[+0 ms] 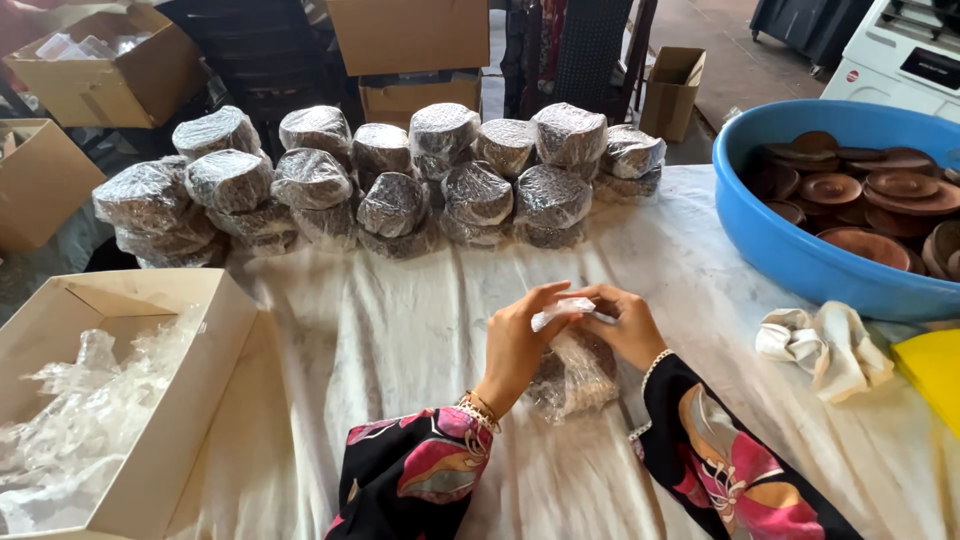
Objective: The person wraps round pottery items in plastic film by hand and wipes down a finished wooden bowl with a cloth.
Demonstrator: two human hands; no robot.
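Observation:
My left hand [515,345] and my right hand [628,325] meet above a round dark item wrapped in bubble wrap [575,375] lying on the white cloth. Both hands pinch a small white strip [565,310], likely tape or a wrap end, at the top of the bundle. The hands partly hide the bundle. Both sleeves are black with pink flowers.
Several similar wrapped round bundles [395,190] are stacked along the table's far side. A blue tub [800,255] of brown wooden plates sits at right, a crumpled white cloth [825,345] beside it, a yellow object [935,375] at the edge. An open box of plastic wrap [180,400] stands at left.

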